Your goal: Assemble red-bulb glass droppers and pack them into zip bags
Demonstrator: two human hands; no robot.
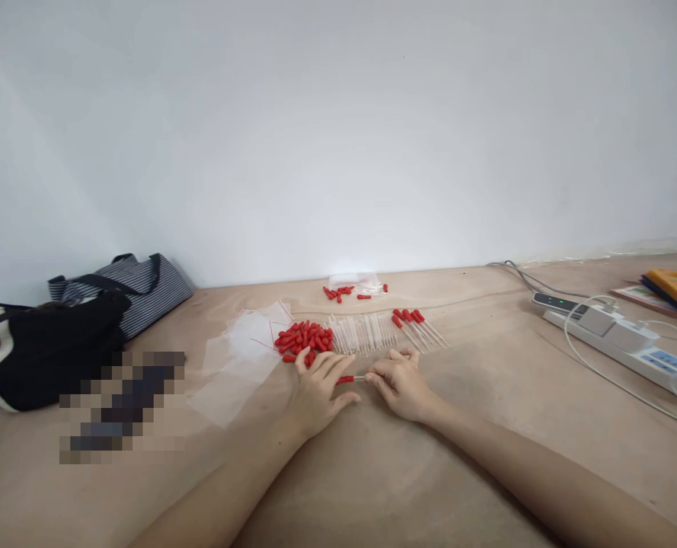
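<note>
My right hand [400, 387] pinches a thin clear dropper tube [359, 378] low over the table. A red rubber bulb [345, 379] sits on the tube's left end. Around that bulb my left hand [318, 390] has its thumb and fingers apart, palm down, and I see no firm grip. A pile of loose red bulbs [304, 336] lies just beyond my left fingers. Behind both hands is a row of bare clear tubes [366, 333]. Several droppers with red bulbs on them [421, 329] lie to the right of that row.
Clear plastic bags [238, 354] are spread left of the pile. More red bulbs [338, 293] and a bag [352, 281] lie near the wall. A power strip [617, 342] with cables is at right. Dark bags [58, 342] and a blurred-out object [132, 403] are at left.
</note>
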